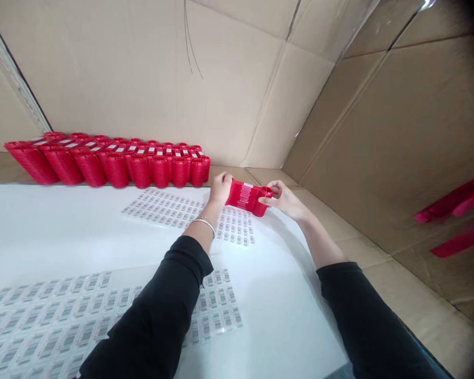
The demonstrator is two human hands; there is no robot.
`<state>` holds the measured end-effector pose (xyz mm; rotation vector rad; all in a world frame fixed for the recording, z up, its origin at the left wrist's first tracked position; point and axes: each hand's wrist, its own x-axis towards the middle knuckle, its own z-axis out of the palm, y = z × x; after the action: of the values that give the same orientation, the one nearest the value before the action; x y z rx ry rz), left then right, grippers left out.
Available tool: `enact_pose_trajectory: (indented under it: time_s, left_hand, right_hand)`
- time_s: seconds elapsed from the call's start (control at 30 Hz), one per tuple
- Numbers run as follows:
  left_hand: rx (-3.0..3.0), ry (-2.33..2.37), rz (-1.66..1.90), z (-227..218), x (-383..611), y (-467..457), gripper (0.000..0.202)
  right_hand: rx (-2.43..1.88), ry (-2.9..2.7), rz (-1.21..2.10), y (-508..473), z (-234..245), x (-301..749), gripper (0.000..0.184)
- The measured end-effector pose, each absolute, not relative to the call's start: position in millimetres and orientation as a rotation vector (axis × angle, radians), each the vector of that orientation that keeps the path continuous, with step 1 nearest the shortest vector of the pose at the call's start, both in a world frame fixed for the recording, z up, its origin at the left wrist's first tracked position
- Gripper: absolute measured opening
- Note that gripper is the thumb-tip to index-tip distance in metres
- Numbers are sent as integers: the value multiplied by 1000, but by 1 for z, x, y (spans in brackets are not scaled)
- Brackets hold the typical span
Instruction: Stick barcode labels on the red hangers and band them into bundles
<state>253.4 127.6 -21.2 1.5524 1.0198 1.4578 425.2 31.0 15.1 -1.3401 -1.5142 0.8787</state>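
A short stack of red plastic cups (247, 197) with white labels lies sideways between my hands, just above the white table (63, 231). My left hand (220, 188) is closed on its left end. My right hand (281, 198) is closed on its right end, the thumb at the open rim. A silver bracelet (203, 223) circles my left wrist. Directly under the stack lies a sheet of barcode stickers (181, 213).
Rows of stacked red cups (110, 163) with labels line the back of the table against a cardboard wall (150, 68). A second barcode sticker sheet (55, 316) lies at the near left. Cardboard panels stand on the right, with red plastic pieces (458, 216) beyond.
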Motion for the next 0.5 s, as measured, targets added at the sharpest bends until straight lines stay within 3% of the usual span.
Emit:
enact_pose_trajectory:
  time_s: [0.17, 0.37, 0.5]
  left_hand:
    - [1547, 1028, 1440, -19, 253, 127, 30]
    - [1513, 1058, 1437, -17, 256, 130, 30]
    - [1494, 1053, 1445, -16, 256, 130, 30]
  right_hand:
    - [-1427, -1531, 873, 26, 15, 419, 49]
    - [-1394, -1718, 745, 23, -10, 419, 77]
    - [-1472, -1755, 650, 25, -15, 422, 80]
